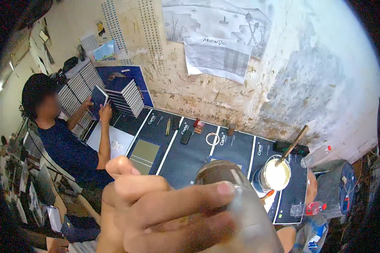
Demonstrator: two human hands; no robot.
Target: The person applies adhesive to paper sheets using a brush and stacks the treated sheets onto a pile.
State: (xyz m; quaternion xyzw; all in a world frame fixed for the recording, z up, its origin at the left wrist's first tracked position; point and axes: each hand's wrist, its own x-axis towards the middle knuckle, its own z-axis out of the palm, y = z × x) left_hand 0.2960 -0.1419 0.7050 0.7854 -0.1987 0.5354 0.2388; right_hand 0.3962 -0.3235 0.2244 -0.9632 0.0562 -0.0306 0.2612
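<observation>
Very close up and blurred, my left hand (169, 206) comes in from the lower left, its fingers bent around a clear drinking glass (257, 223). The fingertips press on the side of the glass. Its far end is dark brown and tilted up toward the table; its near end runs out of the lower edge. Beyond it stands a pail (260, 179) of cream-coloured paste (278, 173), with a wooden stick (297, 141) leaning in it. I do not see my right hand.
At left, a co-worker (67, 130) holds a dark book (99, 98) beside stacked books (133, 97). On the dark-covered table (185, 162) lie an olive board (144, 154), a tape roll (212, 139) and small blocks (185, 137). Plastic bottles (312, 208) lie at right near a grey bin (331, 185).
</observation>
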